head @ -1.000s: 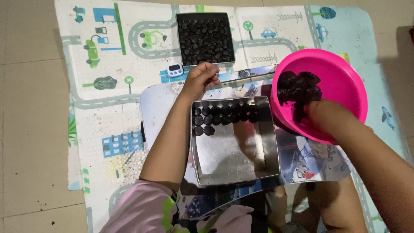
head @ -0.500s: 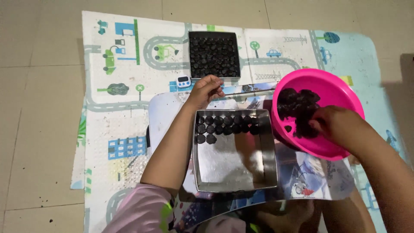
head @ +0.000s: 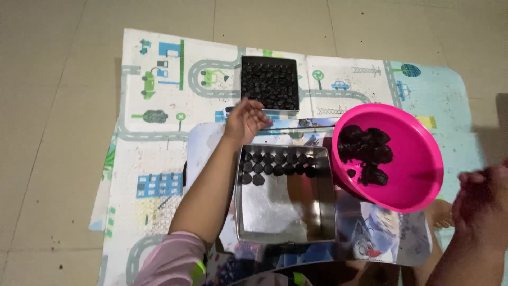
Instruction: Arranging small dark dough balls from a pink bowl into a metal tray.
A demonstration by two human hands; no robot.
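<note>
Beige tiled floor (head: 58, 106) with thin grout lines, dim indoor light. A play mat (head: 159, 143) printed with roads, cars and buildings lies flat on it.

Bright pink bowl (head: 407, 159), seemingly black lumps (head: 364, 151), silver tray (head: 286, 212), road-patterned pastel mat (head: 159, 106)

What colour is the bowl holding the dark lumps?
Bright pink; the bowl shows plainly in the head view, right of the metal tray.
</note>
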